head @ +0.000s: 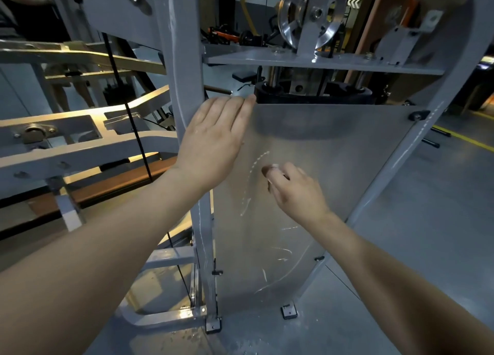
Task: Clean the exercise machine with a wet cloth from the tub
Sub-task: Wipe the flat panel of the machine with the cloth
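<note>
The grey exercise machine stands right in front of me, with a tall upright post (184, 60) and a translucent grey shield panel (342, 167). My left hand (213, 140) lies flat, palm down, across the post and the panel's upper left corner. My right hand (294, 191) is at the panel's middle with its fingers curled in; a small white bit shows at the fingertips and I cannot tell what it is. White wet streaks (250, 183) curve down the panel. No cloth or tub is in view.
A metal pulley wheel (310, 15) sits above a shelf plate, with the black weight stack top (312, 94) under it. Grey frame arms (80, 146) and a black cable reach out to the left. Someone's legs (58, 95) stand behind them. Grey floor (427, 234) with a yellow line lies to the right.
</note>
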Demonstrator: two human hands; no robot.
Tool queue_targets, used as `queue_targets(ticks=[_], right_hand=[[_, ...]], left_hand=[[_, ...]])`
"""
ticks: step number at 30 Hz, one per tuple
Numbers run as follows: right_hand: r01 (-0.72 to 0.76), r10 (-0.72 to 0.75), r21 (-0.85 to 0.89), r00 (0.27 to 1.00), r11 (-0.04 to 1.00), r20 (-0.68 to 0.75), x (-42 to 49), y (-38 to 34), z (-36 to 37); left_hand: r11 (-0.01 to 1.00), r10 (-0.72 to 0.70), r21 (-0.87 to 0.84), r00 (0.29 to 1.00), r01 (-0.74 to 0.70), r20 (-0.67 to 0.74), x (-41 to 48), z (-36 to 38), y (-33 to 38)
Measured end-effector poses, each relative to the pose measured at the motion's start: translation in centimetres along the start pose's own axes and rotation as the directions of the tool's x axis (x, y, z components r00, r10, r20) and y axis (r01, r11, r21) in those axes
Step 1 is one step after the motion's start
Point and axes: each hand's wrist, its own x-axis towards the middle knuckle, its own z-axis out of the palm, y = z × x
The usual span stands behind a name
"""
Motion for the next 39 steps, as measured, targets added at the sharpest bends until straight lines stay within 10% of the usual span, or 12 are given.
queue_targets(ticks=[6, 12, 18, 24, 31, 39], right_hand=[[-0.119, 0.146, 0.12, 0.955, 0.986, -0.258, 3.5, -0.5, -2.3], [0.058, -0.059, 0.049, 0.998, 0.997, 0.016, -0.4, 0.1, 0.5], [-0.084, 0.128, 0.156, 0.946, 0.984, -0.298, 4.5, -1.1, -3.0], [0.074, -0.073, -0.007, 0.992, 0.997, 0.102, -0.6, -0.2, 0.7], [-0.124, 0.145, 0.097, 0.957, 0.987, -0.25, 3.5, -2.7, -1.6], [-0.088, 0.088, -0.005, 0.994, 0.996, 0.058, 0.1, -2.6, -0.6]], left_hand=[[1.0, -0.008, -0.019, 1.0, 0.008, -0.004, -0.1, 0.2, -0.1], [1.0, -0.001, -0.026, 1.0, 0.001, 0.012, -0.1, -0.1, -0.2], [0.999, -0.022, -0.032, 0.999, 0.024, 0.045, -0.1, -0.1, 0.0], [0.997, 0.015, -0.073, 0.997, -0.009, 0.08, -0.1, -0.5, -0.4], [0.993, 0.097, -0.078, 0.989, -0.089, 0.109, -0.2, -1.0, -1.0], [0.984, 0.13, -0.135, 0.987, -0.117, 0.094, -0.5, -0.7, -1.4]])
